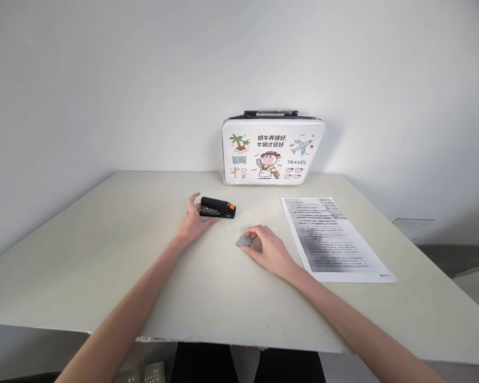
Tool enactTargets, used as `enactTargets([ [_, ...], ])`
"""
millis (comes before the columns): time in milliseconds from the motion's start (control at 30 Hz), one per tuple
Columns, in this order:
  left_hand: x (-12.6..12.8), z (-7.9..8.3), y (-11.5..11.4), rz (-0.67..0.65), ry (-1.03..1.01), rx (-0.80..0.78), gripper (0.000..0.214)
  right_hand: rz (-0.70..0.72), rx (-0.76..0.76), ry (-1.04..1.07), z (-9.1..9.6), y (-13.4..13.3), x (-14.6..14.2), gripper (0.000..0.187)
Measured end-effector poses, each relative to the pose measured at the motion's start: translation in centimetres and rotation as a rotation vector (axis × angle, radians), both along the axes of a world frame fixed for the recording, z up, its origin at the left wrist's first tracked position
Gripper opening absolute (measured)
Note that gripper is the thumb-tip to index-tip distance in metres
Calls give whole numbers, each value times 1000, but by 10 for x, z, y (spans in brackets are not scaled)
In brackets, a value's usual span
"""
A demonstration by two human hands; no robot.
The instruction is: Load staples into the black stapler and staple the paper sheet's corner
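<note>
The stapler (218,208) is laid flat at mid-table (104,255), orange tip to the right. Its rear end is cupped loosely by the left hand (194,221), thumb raised, probably to steady it. Nearer and just right, a grey block of staples (244,241) is pinched by the right hand (268,249). A printed sheet (331,239) lies further right.

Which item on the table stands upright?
The white cartoon-printed case, on edge against the wall; the stapler, grey staple strip and printed sheet lie flat.
</note>
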State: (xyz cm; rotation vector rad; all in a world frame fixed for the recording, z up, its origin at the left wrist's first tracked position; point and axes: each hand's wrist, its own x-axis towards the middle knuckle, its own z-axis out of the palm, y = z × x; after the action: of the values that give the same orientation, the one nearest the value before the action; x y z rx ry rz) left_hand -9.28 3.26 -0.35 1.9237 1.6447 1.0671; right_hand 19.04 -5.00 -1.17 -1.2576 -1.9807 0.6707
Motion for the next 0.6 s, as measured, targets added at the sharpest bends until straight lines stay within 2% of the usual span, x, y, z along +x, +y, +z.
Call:
enactTargets([
  [133,0,-1,13,120,34,-21,79,-2,9,-5,1,20,-9,28],
  [333,20,2,24,210,81,4,61,3,23,-3,1,44,-34,27],
  [467,27,5,31,227,54,1,56,30,14,6,2,63,-54,27],
  [600,21,2,37,184,-36,-17,58,71,12,43,-1,76,-63,29],
])
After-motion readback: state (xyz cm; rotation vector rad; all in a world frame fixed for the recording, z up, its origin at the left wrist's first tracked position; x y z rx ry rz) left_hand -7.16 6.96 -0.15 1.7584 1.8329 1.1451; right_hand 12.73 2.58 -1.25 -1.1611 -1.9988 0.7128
